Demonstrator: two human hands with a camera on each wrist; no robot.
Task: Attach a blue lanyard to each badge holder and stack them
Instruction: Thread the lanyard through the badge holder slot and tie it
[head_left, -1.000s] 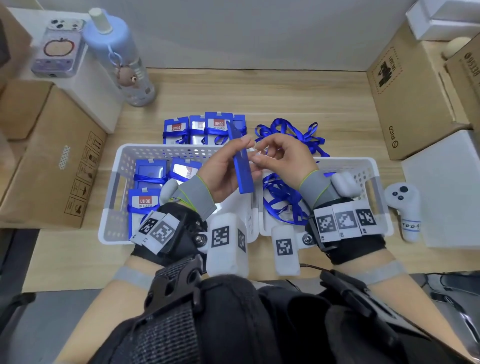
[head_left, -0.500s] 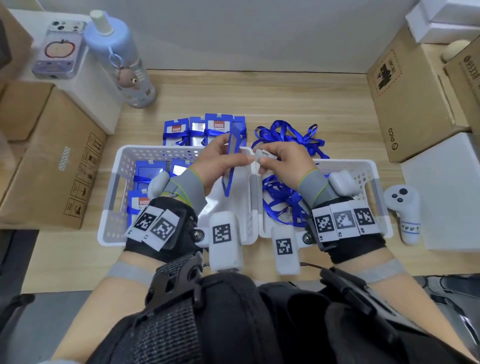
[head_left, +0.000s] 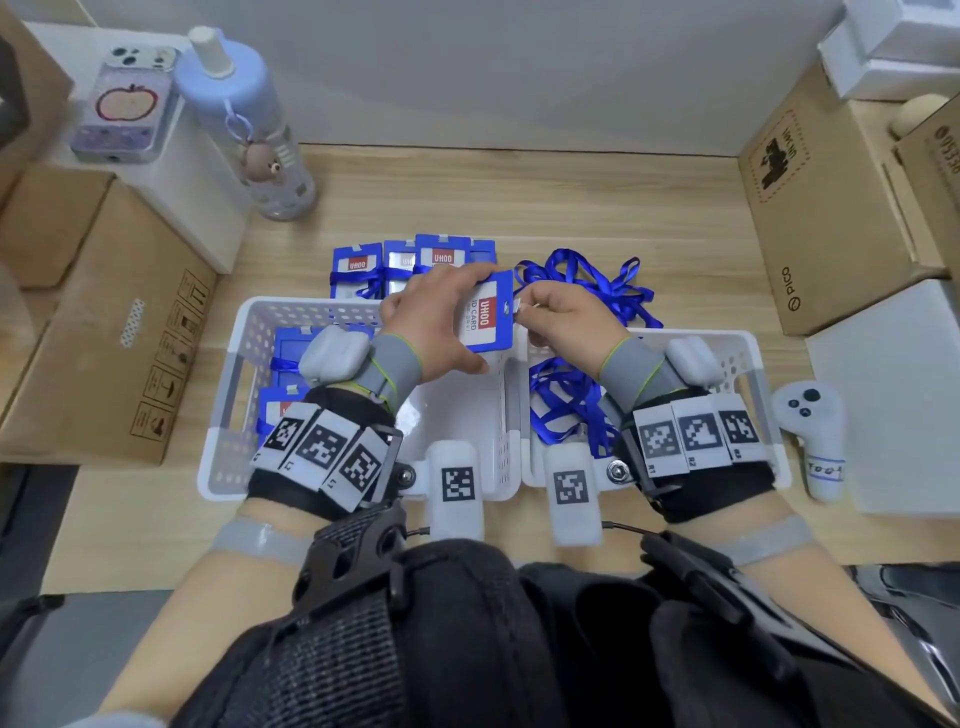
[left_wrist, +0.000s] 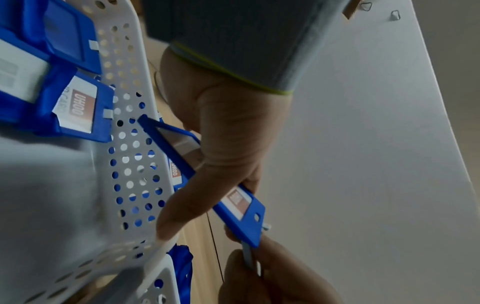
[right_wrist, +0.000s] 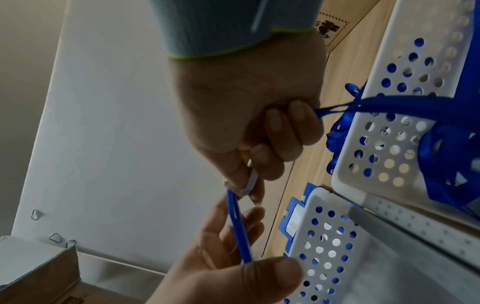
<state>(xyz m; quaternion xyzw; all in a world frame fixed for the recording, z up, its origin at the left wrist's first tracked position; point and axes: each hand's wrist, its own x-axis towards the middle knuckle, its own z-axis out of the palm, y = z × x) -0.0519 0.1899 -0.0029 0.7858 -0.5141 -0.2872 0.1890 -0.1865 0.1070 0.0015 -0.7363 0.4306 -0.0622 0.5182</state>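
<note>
My left hand (head_left: 441, 317) grips a blue badge holder (head_left: 485, 312) with a white and red UHOO card, held face up above the two baskets. My right hand (head_left: 563, 317) pinches the metal lanyard clip (head_left: 517, 306) at the holder's slotted end (left_wrist: 255, 218). In the right wrist view the clip (right_wrist: 252, 182) sits between thumb and forefinger, and the blue lanyard strap (right_wrist: 376, 107) trails from the curled fingers into the right basket. Finished badges with lanyards (head_left: 415, 265) lie stacked on the table behind the left basket.
A white left basket (head_left: 234, 374) holds more blue badge holders (head_left: 296, 353); the white right basket (head_left: 748, 364) holds tangled lanyards (head_left: 566, 405). More lanyards (head_left: 592, 280) lie behind. Cardboard boxes stand left (head_left: 104, 322) and right (head_left: 810, 208); a bottle (head_left: 249, 119), a controller (head_left: 810, 436).
The left hand has turned the badge holder from edge-on to face up. The right hand has brought the clip against the holder's top end.
</note>
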